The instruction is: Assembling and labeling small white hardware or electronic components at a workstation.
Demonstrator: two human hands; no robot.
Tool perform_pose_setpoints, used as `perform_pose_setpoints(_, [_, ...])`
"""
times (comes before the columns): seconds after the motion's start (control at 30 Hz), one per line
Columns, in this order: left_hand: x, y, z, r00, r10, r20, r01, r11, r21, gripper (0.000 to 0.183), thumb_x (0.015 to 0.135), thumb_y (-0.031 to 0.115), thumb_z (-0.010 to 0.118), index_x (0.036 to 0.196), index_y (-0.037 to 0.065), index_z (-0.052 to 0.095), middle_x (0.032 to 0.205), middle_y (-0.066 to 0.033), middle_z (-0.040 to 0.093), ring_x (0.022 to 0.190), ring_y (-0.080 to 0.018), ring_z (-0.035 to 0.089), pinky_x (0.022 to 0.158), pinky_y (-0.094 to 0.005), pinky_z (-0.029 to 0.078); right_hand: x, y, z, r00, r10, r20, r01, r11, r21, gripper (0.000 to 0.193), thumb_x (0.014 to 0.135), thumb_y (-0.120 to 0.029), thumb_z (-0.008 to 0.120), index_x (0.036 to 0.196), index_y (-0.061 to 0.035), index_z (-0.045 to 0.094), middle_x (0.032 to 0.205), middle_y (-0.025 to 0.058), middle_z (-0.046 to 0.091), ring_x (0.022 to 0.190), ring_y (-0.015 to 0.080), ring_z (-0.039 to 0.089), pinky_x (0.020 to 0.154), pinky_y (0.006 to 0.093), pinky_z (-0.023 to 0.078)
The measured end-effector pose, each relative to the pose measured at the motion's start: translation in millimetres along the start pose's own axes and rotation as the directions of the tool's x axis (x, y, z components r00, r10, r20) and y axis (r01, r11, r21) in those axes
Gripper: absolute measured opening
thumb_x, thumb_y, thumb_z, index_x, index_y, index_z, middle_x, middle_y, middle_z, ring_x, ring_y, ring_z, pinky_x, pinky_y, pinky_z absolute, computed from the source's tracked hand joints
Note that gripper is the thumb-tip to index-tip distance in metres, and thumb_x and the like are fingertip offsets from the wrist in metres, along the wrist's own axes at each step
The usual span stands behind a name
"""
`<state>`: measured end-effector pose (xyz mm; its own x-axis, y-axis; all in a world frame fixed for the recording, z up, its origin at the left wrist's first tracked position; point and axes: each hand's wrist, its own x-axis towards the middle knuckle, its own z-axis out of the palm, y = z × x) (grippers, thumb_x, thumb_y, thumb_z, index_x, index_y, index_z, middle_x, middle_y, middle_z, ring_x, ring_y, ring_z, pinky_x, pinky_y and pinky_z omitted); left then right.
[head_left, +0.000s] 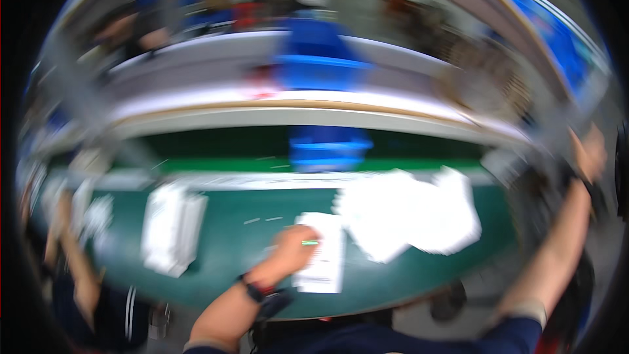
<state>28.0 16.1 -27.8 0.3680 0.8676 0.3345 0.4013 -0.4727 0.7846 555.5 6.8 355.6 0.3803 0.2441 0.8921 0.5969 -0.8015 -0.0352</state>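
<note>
My left hand [295, 249] rests on a white printed sheet or flat packet [329, 265] in the middle of the green table. Its fingers look curled in, and a small bright green strip [310, 243] shows at them; blur hides what it is. Far out to the right, my right hand [591, 154] is raised beside a grey post [557, 118] at the table's end. Motion smears its fingers, so its grip is unclear. Right of the sheet lies a spread heap of white papers or packets [406, 216]. A stack of white packets [171, 229] sits to the left.
Blue bins stand on the shelf [321, 72] and under it at the table's back [331, 149]. A grey post [121, 137] rises at the left. Another person's arm [72, 249] reaches over the table's left end, near more white packets [98, 216].
</note>
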Motion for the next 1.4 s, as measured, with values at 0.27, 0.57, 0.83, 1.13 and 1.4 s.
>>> perform_pose_setpoints(0.27, [-5, 20, -23, 0.993, -0.096, 0.069, 0.098, 0.995, -0.028, 0.012, 0.069, 0.001, 0.066, 0.081, 0.001, 0.062, 0.084, -0.0117, 0.059, 0.064, -0.0184, 0.053, 0.061, -0.0297, 0.042, 12, 26, 78, 0.977, 0.140, 0.164, -0.204, 0.846, 0.493, 0.020, 0.073, -0.027, 0.070, 0.076, -0.0073, 0.069, 0.074, 0.0141, 0.067, 0.075, 0.0294, 0.066, 0.071, 0.0375, 0.051])
perform_pose_setpoints(0.57, [28, 113, -41, 0.979, 0.206, 0.009, -0.201, 0.964, -0.173, 0.022, 0.071, 0.003, 0.067, 0.093, 0.001, 0.065, 0.099, -0.0155, 0.062, 0.090, -0.0269, 0.061, 0.078, -0.0320, 0.046, -36, -7, 23, 0.999, 0.014, 0.038, -0.033, 0.823, 0.567, 0.027, 0.074, -0.030, 0.072, 0.076, -0.0031, 0.068, 0.063, 0.0091, 0.065, 0.061, 0.0211, 0.063, 0.060, 0.0340, 0.049])
perform_pose_setpoints(0.83, [105, 200, 72, 0.849, 0.439, 0.294, 0.026, 0.520, -0.854, 0.084, 0.092, 0.020, 0.055, 0.147, 0.012, -0.007, 0.153, -0.0185, 0.004, 0.140, -0.0301, 0.014, 0.109, -0.0381, 0.022, -89, -104, -45, 0.984, -0.066, 0.166, -0.072, 0.708, 0.703, 0.033, 0.072, -0.038, 0.069, 0.071, -0.0053, 0.067, 0.070, 0.0150, 0.066, 0.071, 0.0312, 0.065, 0.066, 0.0385, 0.051])
perform_pose_setpoints(1.13, [75, 196, 89, 0.858, 0.414, 0.304, 0.058, 0.509, -0.859, 0.092, 0.092, 0.025, 0.056, 0.144, 0.016, -0.019, 0.150, -0.0244, 0.009, 0.139, -0.0295, 0.017, 0.108, -0.0372, 0.026, -123, -83, -32, 0.974, -0.204, 0.100, 0.064, 0.668, 0.741, 0.035, 0.079, -0.036, 0.066, 0.072, -0.0018, 0.063, 0.064, 0.0142, 0.061, 0.060, 0.0271, 0.061, 0.059, 0.0356, 0.046])
perform_pose_setpoints(1.4, [17, 89, -6, 0.910, 0.099, 0.404, 0.204, 0.740, -0.641, 0.022, 0.085, 0.010, 0.064, 0.105, 0.004, 0.058, 0.097, -0.0033, 0.060, 0.084, -0.0055, 0.053, 0.077, -0.0226, 0.044, -38, 53, 139, 0.992, -0.080, 0.096, 0.065, 0.986, 0.150, 0.082, 0.072, -0.047, 0.072, 0.137, -0.0168, 0.034, 0.131, 0.0169, 0.046, 0.113, 0.0388, 0.050, 0.089, 0.0484, 0.046])
